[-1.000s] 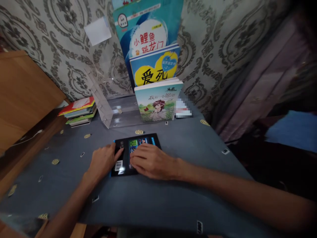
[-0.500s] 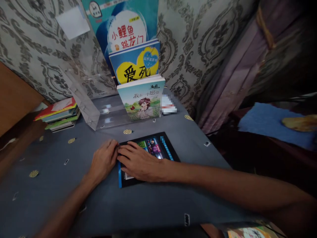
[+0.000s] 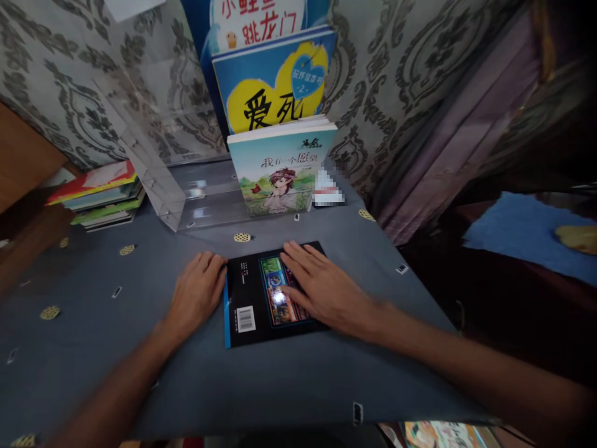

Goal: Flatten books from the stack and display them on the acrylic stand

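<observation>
A thin black book [image 3: 252,277] with a blue spine lies flat on the grey tablecloth, its barcode and a block of colourful pictures facing up. My right hand [image 3: 321,286] rests open and flat on the book's right part, fingers spread over the pictures. At the spine, my left hand [image 3: 198,289] lies on the cloth with its fingertips against the book's left edge. Its fingers are slightly bent and not wrapped round anything visible.
Behind the book, a clear acrylic stand [image 3: 161,190] holds several upright picture books, the front one a green-blue book [image 3: 280,174]. A stack of books [image 3: 105,196] sits at the back left. Past the table's right edge lies a blue cloth [image 3: 517,230].
My right hand has slid from the book's left side to its right side, uncovering the barcode. My left hand stays at the spine. The view has tilted down and shifted slightly.
</observation>
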### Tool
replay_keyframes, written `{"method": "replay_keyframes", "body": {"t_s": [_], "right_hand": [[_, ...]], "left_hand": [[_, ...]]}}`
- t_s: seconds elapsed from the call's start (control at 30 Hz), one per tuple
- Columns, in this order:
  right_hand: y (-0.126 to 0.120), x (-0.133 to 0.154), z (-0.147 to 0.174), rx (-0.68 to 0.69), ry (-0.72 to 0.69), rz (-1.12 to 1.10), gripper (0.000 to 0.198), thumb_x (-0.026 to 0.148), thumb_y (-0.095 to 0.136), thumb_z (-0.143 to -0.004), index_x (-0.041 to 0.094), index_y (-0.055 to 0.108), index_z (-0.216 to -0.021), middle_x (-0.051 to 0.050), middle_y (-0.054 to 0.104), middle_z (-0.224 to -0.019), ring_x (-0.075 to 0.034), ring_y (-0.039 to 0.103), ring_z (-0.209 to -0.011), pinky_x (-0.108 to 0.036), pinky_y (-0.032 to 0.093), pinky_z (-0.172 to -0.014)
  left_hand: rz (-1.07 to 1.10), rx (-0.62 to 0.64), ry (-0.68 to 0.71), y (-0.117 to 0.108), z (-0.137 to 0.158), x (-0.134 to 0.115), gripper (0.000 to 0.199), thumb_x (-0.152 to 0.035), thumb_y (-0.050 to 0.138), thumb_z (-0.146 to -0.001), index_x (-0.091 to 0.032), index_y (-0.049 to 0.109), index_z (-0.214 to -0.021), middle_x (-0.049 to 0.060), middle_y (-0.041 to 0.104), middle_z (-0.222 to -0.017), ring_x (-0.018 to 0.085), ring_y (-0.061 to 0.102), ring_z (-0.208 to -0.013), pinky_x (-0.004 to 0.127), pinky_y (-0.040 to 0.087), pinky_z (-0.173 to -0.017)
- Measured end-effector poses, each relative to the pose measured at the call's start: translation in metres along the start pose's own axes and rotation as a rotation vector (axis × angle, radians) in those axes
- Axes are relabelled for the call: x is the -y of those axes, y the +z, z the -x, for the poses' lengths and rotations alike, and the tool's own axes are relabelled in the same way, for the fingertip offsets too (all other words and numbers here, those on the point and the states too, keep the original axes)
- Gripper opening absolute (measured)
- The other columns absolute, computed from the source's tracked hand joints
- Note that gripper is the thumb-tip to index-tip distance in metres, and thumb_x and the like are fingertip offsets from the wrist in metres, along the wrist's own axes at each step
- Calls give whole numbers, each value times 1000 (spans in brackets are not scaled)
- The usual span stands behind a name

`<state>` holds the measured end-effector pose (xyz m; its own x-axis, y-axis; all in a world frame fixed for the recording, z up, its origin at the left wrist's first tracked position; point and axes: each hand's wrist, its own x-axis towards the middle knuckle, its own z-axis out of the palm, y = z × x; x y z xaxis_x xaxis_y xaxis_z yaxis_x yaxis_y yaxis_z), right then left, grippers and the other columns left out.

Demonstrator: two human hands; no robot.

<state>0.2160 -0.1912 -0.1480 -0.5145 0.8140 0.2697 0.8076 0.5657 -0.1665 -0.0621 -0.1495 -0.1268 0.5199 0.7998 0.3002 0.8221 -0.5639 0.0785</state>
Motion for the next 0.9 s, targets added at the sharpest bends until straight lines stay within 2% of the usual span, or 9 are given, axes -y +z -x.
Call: {"method": "replay_keyframes", "body": {"t_s": [0.2, 0.3, 0.5, 0.73, 0.83, 0.9], "right_hand": [[-6, -21, 25, -34, 108, 62, 54, 39, 32, -109, 8, 51, -148, -21, 52, -154, -30, 44, -148, -56, 41, -119], [-7, -21, 26, -26, 119, 61, 54, 39, 32, -108, 8, 51, -148, -20, 51, -155, -31, 44, -148, -57, 42, -118], [-8, -18, 24, -35, 127, 57, 55, 40, 30, -109, 6, 52, -146, -21, 53, -153, -31, 45, -147, -56, 41, -118], [-6, -22, 24, -38, 124, 79, 54, 41, 31, -108, 11, 52, -147, -18, 53, -154, -30, 44, -147, -53, 40, -117], [-13, -22, 18, -16, 97, 149, 50, 43, 34, -108, 13, 58, -142, -17, 59, -147, -31, 52, -138, -51, 44, -110], [-23, -18, 14, 34, 119, 214, 45, 43, 42, -106, 14, 64, -134, -18, 66, -133, -33, 59, -124, -48, 47, -101]], "left_hand": [[52, 29, -29, -1, 0, 1, 21, -27, 42, -104, -20, 61, -105, 8, 66, -106, 23, 60, -96, 38, 52, -85], [88, 5, -8, 1, 0, 2, 19, -25, 43, -103, -20, 61, -106, 8, 69, -113, 24, 62, -100, 40, 52, -89], [137, -19, 85, 4, 0, 4, 26, -20, 39, -105, -18, 62, -115, 9, 71, -112, 23, 64, -100, 39, 53, -89], [104, 10, 65, 2, 0, 2, 29, -19, 38, -104, -18, 66, -114, 9, 71, -110, 24, 63, -100, 42, 54, -91], [65, 51, 54, -1, 2, -2, 30, -18, 38, -103, -18, 66, -115, 10, 70, -108, 25, 62, -100, 42, 54, -92], [37, 95, 40, -5, 5, -6, 31, -15, 38, -102, -18, 66, -115, 10, 69, -108, 26, 62, -102, 42, 54, -91]]}}
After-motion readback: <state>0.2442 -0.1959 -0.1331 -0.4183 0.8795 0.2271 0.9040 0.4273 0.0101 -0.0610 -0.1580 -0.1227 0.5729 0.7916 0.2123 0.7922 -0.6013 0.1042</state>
